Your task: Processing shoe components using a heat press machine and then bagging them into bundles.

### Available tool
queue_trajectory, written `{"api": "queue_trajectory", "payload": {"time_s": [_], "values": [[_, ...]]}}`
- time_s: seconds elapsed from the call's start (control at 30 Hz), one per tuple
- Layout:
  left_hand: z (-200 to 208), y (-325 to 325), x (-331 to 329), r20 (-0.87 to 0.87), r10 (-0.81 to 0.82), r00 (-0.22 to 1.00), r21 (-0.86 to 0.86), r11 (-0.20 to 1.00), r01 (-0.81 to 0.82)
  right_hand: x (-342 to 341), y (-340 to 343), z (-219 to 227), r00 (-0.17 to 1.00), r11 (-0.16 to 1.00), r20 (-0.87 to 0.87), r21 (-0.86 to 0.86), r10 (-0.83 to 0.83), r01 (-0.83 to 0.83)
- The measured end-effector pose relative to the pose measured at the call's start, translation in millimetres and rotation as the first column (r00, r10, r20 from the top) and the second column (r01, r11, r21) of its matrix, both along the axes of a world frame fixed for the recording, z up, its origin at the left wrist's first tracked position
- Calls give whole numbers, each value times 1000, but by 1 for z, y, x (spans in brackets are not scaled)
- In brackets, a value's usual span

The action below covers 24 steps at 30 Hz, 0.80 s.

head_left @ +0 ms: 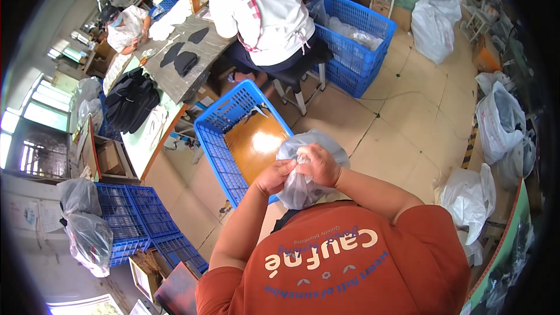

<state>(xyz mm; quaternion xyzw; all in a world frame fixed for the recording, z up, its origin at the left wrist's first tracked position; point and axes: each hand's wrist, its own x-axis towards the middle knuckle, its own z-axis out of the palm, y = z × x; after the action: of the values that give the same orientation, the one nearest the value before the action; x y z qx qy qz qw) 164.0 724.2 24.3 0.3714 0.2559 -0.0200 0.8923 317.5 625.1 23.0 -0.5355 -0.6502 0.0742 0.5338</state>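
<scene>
Close in front of my chest, a translucent whitish plastic bag (300, 194) is gathered between my two hands. My left hand (273, 178) is closed, its thumb and fingers pinching the bunched plastic. Right beside it my right hand (320, 165) is wrapped in a fist around the same gathered part. Loose plastic spreads out above and below the fists; what the bag contains, if anything, I cannot make out. Just beyond my hands stands a blue plastic basket (211, 156) with slotted walls and a brown, shiny sheet on its bottom.
Ahead, a person in a white top (262, 23) sits on a stool beside a worktable (195, 61) with dark cut pieces. Stacked blue crates (356, 70) stand to their right. Filled plastic bags (434, 26) line the right side. A dark fabric pile (133, 100) and more blue crates (125, 213) are at left.
</scene>
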Motion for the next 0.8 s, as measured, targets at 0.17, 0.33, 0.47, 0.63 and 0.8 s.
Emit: {"api": "queue_trajectory", "payload": {"time_s": [0.17, 0.33, 0.47, 0.63, 0.8], "values": [[-4, -10, -1, -17, 53, 998, -20, 998, -54, 10, -4, 16, 963, 958, -18, -105, 267, -268], [6, -20, 7, -19, 172, 985, -49, 984, -173, 24, -8, 25, 971, 970, 132, -167, 200, -177], [-17, -18, -3, -34, 210, 977, -98, 972, -212, 28, -11, 30, 942, 937, 31, -112, 335, -330], [-11, -26, 10, -41, 467, 883, -81, 880, -469, 23, -17, 18, 920, 990, 375, -31, -116, 138], [3, -31, 7, -147, 500, 853, 21, 864, -503, 19, -14, 16, 954, 941, 299, -324, -1, 102]]}}
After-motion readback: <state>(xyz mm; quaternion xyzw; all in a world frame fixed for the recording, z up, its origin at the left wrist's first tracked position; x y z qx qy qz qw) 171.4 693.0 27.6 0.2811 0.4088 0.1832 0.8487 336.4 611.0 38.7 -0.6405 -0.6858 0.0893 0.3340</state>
